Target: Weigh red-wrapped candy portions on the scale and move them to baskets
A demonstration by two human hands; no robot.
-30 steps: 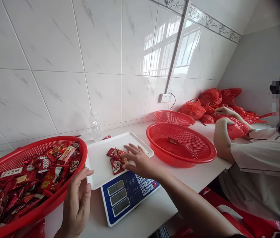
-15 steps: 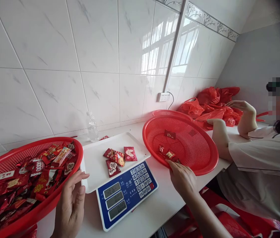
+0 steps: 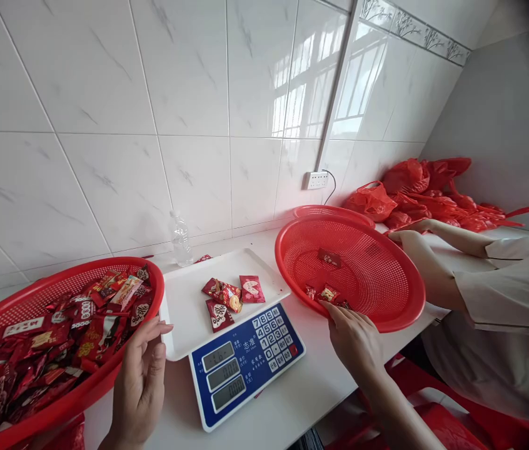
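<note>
My left hand (image 3: 141, 375) is held upright with its fingers stretched out, holding nothing. It is between the rim of a full red plastic basket (image 3: 156, 284) and the white tray (image 3: 177, 344) of a digital scale (image 3: 248, 369). Several red-wrapped snack packets (image 3: 220, 314) lie on the tray. At right, my right hand (image 3: 357, 340) has its fingers hooked over the near rim of another red basket (image 3: 377, 275), which tilts toward me. A few small packets (image 3: 328, 292) rest in its bottom. My right thumb is hidden.
A clear plastic bottle (image 3: 181, 240) stands by the tiled wall near a socket (image 3: 316, 180). Tied red plastic bags (image 3: 409, 178) pile up at the back right. A co-worker's arms (image 3: 426, 259) reach across the table. Red stools (image 3: 438, 412) are below the table edge.
The view has shifted slightly left. The co-worker's raised hand has come down and forward toward the bags. My hands and the packets on the tray hold nearly the same places.
</note>
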